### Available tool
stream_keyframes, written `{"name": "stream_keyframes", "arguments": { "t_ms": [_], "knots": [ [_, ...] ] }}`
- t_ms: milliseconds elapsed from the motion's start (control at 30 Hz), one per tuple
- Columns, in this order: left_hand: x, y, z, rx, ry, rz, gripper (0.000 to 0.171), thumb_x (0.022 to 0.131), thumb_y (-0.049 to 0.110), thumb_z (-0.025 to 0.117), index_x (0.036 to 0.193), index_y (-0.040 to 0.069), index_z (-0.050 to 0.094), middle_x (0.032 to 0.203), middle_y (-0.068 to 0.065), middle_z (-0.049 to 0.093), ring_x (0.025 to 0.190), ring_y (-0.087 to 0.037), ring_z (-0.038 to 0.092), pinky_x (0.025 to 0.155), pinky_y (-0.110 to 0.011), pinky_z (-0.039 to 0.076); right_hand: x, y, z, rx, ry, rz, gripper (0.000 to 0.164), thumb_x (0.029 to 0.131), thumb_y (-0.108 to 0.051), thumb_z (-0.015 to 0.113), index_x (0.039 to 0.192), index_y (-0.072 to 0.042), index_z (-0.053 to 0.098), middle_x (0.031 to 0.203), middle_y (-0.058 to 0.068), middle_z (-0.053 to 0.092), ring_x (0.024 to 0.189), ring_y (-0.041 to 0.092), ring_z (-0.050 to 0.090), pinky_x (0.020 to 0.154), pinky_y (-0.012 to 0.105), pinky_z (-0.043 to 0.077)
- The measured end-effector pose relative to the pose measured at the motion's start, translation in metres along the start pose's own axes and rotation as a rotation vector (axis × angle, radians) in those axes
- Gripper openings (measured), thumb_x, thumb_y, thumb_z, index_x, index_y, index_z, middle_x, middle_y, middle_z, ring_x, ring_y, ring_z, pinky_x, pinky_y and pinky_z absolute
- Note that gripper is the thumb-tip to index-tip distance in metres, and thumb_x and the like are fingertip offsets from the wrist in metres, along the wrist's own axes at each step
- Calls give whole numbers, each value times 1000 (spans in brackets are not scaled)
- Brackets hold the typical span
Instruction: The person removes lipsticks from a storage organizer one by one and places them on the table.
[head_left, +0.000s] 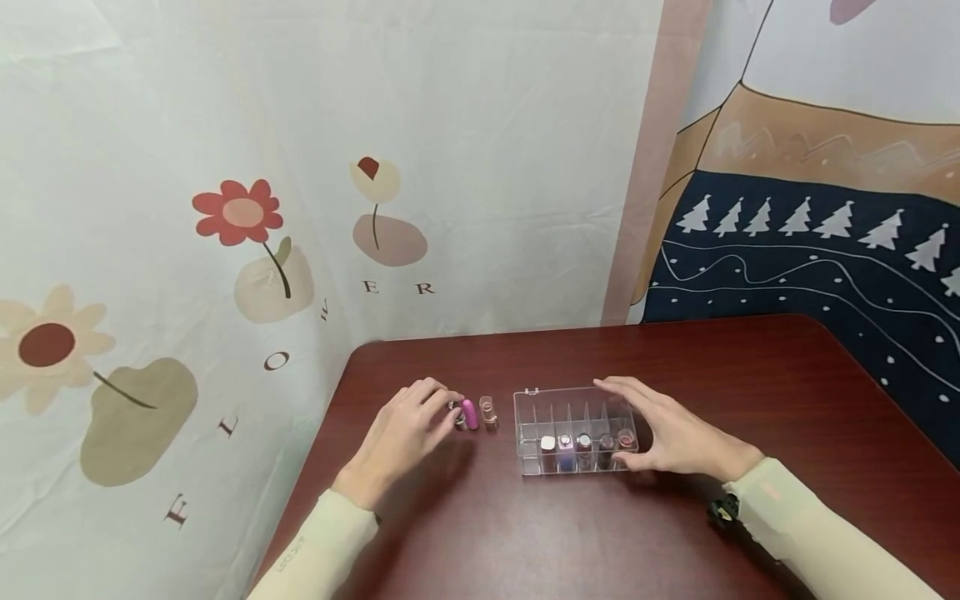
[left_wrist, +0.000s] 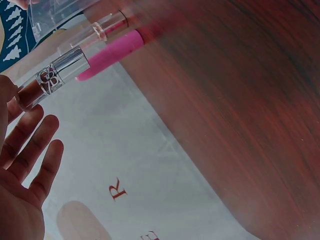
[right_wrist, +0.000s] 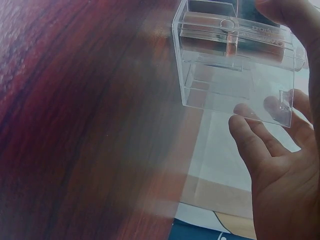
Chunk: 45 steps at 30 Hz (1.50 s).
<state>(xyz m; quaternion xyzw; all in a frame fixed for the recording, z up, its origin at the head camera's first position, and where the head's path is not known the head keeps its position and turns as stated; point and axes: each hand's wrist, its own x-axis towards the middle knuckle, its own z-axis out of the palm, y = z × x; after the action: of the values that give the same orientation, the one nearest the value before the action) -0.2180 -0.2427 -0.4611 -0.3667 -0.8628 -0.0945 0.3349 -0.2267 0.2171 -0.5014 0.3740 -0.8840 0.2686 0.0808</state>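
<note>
My left hand (head_left: pixel 406 422) is at a lip gloss tube (left_wrist: pixel 54 75), a clear one with a silver middle and a dark end. Thumb and forefinger pinch its dark end, while the other fingers stay apart. Beside it stand a bright pink tube (head_left: pixel 469 414) and a clear tube with a rose-gold band (head_left: pixel 488 413). My right hand (head_left: pixel 671 422) grips the right end of a clear compartment organizer (head_left: pixel 528 402), thumb at the front and fingers at the back. Several lipsticks (head_left: pixel 566 452) stand in the organizer's front row; its back row holds nothing.
The organizer and the tubes stand on a dark red wooden table (head_left: pixel 570 533). Behind it hangs a pale cloth printed with flowers (head_left: pixel 480 167); a dark blue panel with white trees (head_left: pixel 810 267) hangs at the right.
</note>
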Motion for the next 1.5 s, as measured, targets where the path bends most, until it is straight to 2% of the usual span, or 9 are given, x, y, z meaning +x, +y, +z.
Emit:
{"name": "stream_keyframes", "arguments": {
  "t_ms": [133,367,600,1033,1333,1500],
  "knots": [
    [-4,-5,2,3,-4,-13,20,96,14,93,114,13,84,103,2,77,88,-18,71,74,-36,61,0,0,0,-1,-9,10,116,83,-29,106,180,-20,42,176,5,53,151,27,66,116,59,64],
    [-11,-12,7,0,-26,-44,19,97,12,92,114,13,84,103,1,77,85,-18,71,74,-37,62,0,-2,-1,-4,-10,13,114,83,-29,106,177,-12,46,176,6,54,150,27,67,115,59,65],
    [-16,-16,11,-8,-61,-86,17,99,14,91,115,14,84,104,1,77,84,-19,71,74,-39,63,-1,-2,-1,3,-12,15,115,83,-29,106,179,-20,43,176,6,54,150,28,67,115,61,64],
    [-17,-22,24,-33,-118,-130,16,102,14,89,116,15,85,106,2,78,84,-18,72,75,-39,64,0,-3,-2,12,-16,22,116,83,-30,106,180,-21,42,177,5,53,150,27,67,116,61,64],
    [-16,-23,29,-43,-134,-148,15,102,14,89,117,15,85,104,3,77,81,-16,67,73,-37,63,0,-1,-1,8,-4,3,114,82,-29,107,177,-13,46,176,5,54,148,26,69,115,60,65],
    [-17,-24,31,-48,-151,-163,15,102,14,89,117,15,85,105,2,78,83,-16,67,74,-37,63,0,-1,-1,12,-13,17,116,83,-30,106,179,-21,42,177,4,53,148,25,68,115,60,65]
  ]
}}
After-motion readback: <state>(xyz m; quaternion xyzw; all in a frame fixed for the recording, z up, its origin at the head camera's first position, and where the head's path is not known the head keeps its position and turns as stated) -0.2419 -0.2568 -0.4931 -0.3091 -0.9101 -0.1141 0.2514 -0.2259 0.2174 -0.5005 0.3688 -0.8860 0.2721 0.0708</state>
